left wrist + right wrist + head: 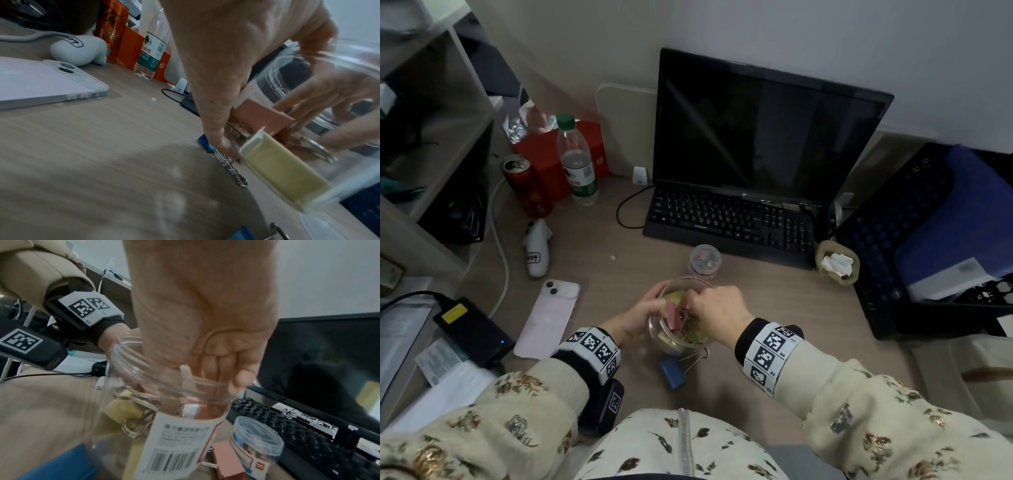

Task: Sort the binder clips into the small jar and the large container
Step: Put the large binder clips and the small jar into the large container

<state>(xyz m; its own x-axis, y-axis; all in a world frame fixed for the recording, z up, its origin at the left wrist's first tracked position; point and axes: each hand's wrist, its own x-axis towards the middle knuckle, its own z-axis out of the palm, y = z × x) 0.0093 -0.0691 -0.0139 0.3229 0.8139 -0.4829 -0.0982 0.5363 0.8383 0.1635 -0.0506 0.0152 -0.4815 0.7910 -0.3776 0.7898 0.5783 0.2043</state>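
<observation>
Left hand (640, 317) wraps the tilted clear large container (678, 318) on the worktop (599, 253); right hand (717, 310) reaches into its mouth, fingers (218, 369) curled together among binder clips (675, 318); grip unclear.

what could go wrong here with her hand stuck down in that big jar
1. The right hand reaches into the narrow mouth of the large container, which the left hand holds tilted; pulling out fast could tip clips onto the desk.
2. The wire handles inside look tangled, so several clips may lift together.
3. The blue binder clip lies right beside the container's base; setting the container down might knock it. The small jar stands close behind too.
</observation>
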